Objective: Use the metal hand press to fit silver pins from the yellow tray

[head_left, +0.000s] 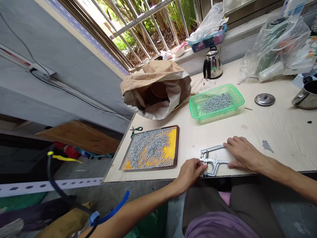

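Note:
A silver hand plier tool [215,164] lies on the table near its front edge, its jaws toward the left. My right hand [244,154] is around the ends of its two handles. At the jaws, my left hand [192,170] has its fingers pinched together beside a small red-tipped part [206,164]; what the fingertips hold is too small to make out. Left of my left hand sits a tray [176,145] with a yellow bottom, holding many small metal pieces [151,148]. More such pieces [218,101] lie in a green basket [215,115] farther back.
Green-handled scissors [136,129] lie behind the tray's left corner. An open brown paper bag [156,89], a kettle [213,64], a round lid [264,99] and a metal pot [307,96] stand farther back. A grey scrap [267,145] lies to the right.

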Available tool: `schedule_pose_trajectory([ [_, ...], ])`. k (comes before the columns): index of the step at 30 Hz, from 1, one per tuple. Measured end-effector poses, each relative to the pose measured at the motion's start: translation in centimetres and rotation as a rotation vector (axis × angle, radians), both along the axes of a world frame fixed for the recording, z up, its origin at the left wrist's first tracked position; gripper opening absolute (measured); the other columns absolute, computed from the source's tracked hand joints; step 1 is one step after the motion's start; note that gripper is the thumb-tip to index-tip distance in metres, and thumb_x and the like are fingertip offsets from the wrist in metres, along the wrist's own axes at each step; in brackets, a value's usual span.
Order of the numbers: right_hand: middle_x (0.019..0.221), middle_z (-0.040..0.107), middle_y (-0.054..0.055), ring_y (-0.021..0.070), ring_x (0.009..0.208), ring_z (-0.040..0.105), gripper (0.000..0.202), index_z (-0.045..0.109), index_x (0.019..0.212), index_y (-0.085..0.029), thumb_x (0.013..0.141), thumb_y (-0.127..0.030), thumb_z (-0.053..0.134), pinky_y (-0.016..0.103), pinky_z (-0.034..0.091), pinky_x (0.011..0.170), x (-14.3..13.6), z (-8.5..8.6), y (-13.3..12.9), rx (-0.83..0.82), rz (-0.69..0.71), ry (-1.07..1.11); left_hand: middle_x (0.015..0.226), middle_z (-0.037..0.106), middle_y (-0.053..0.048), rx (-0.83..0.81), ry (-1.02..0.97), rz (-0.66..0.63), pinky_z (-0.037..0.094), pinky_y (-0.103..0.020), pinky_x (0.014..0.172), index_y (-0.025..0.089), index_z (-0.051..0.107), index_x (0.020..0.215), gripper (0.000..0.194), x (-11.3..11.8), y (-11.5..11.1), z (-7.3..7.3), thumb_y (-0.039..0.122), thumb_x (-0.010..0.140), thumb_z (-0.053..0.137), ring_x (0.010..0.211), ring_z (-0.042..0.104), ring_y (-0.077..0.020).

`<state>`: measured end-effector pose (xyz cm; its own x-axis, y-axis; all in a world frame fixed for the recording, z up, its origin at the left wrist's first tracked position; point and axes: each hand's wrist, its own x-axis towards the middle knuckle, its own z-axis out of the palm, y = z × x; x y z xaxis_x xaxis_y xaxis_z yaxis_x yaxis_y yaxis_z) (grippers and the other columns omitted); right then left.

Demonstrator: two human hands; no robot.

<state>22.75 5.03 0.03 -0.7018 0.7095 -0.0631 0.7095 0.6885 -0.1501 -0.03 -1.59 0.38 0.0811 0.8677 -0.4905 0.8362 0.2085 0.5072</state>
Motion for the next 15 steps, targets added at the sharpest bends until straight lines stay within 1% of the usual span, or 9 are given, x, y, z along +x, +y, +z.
schedule_pose_trajectory([
  [2, 0.091, 0.060, 0.009, 0.0254, 0.087, 0.054, 0.040, 0.060, 0.090, -0.016, 0.063, -0.039, 0.079, 0.037, 0.042, 0.075, -0.1, 0.1, -0.4, 0.008, -0.001, 0.016, 0.085, 0.063, -0.004, 0.313, 0.099, -0.159, 0.046, -0.028, 0.069, 0.017, 0.062, 0.085, 0.018, 0.9, 0.0, 0.1, 0.034, 0.087, 0.054, 0.079, 0.057, -0.0172],
  [3, 0.090, 0.059, 0.009, 0.0244, 0.085, 0.054, 0.037, 0.059, 0.088, -0.016, 0.064, -0.037, 0.079, 0.035, 0.042, 0.073, -0.1, 0.1, -0.5, 0.014, 0.001, 0.034, 0.095, 0.063, -0.006, 0.432, 0.122, -0.252, 0.047, -0.031, 0.075, 0.018, 0.061, 0.092, 0.019, 1.4, 0.1, -0.1, 0.035, 0.087, 0.055, 0.089, 0.057, -0.0196],
  [4, 0.089, 0.059, 0.008, 0.0237, 0.084, 0.053, 0.035, 0.059, 0.088, -0.017, 0.065, -0.035, 0.078, 0.034, 0.042, 0.072, -0.1, 0.0, -0.7, 0.018, 0.001, 0.052, 0.104, 0.062, -0.008, 0.513, 0.131, -0.347, 0.048, -0.034, 0.080, 0.019, 0.059, 0.100, 0.024, 2.0, 0.5, -0.4, 0.038, 0.086, 0.058, 0.097, 0.055, -0.0222],
  [6, 0.088, 0.058, 0.008, 0.0234, 0.083, 0.053, 0.038, 0.059, 0.091, -0.016, 0.064, -0.034, 0.079, 0.034, 0.043, 0.071, 0.1, -0.2, -0.9, 0.015, -0.008, 0.072, 0.119, 0.056, -0.012, 0.604, 0.116, -0.510, 0.047, -0.039, 0.088, 0.017, 0.051, 0.115, 0.043, 3.1, 1.6, -1.1, 0.042, 0.082, 0.063, 0.108, 0.051, -0.0260],
  [8, 0.090, 0.058, 0.008, 0.0243, 0.084, 0.054, 0.046, 0.058, 0.096, -0.015, 0.061, -0.035, 0.080, 0.034, 0.044, 0.071, 0.4, -0.3, -1.0, -0.003, -0.012, 0.063, 0.125, 0.053, -0.015, 0.619, 0.090, -0.628, 0.046, -0.041, 0.091, 0.014, 0.043, 0.124, 0.055, 4.0, 2.8, -1.7, 0.042, 0.081, 0.063, 0.109, 0.050, -0.0274],
  [10, 0.093, 0.058, 0.009, 0.0254, 0.086, 0.053, 0.054, 0.057, 0.102, -0.014, 0.059, -0.036, 0.081, 0.035, 0.044, 0.072, 0.7, -0.4, -1.2, 0.000, -0.015, 0.046, 0.119, 0.055, -0.015, 0.587, 0.088, -0.693, 0.047, -0.042, 0.088, 0.012, 0.039, 0.127, 0.056, 4.5, 3.7, -1.8, 0.039, 0.083, 0.062, 0.103, 0.052, -0.0271],
  [11, 0.094, 0.058, 0.010, 0.0258, 0.086, 0.053, 0.054, 0.057, 0.104, -0.014, 0.060, -0.034, 0.081, 0.036, 0.045, 0.072, 0.8, -0.4, -1.3, 0.017, -0.020, 0.042, 0.115, 0.056, -0.014, 0.566, 0.095, -0.708, 0.047, -0.042, 0.086, 0.012, 0.039, 0.126, 0.055, 4.6, 4.0, -1.8, 0.038, 0.083, 0.062, 0.100, 0.052, -0.0269],
  [13, 0.094, 0.059, 0.010, 0.0256, 0.087, 0.053, 0.044, 0.057, 0.102, -0.014, 0.066, -0.028, 0.077, 0.035, 0.044, 0.074, 1.0, -0.5, -1.5, 0.062, -0.031, 0.051, 0.108, 0.057, -0.012, 0.534, 0.115, -0.710, 0.047, -0.041, 0.082, 0.014, 0.042, 0.122, 0.048, 4.6, 4.3, -1.6, 0.037, 0.084, 0.060, 0.096, 0.053, -0.0264],
  [15, 0.090, 0.058, 0.009, 0.0235, 0.085, 0.053, 0.025, 0.058, 0.094, -0.016, 0.073, -0.020, 0.071, 0.033, 0.043, 0.074, 1.0, -0.6, -1.6, 0.083, -0.021, 0.076, 0.101, 0.058, -0.010, 0.518, 0.131, -0.693, 0.047, -0.039, 0.079, 0.016, 0.048, 0.114, 0.034, 4.8, 4.3, -1.6, 0.036, 0.086, 0.057, 0.093, 0.053, -0.0251],
])
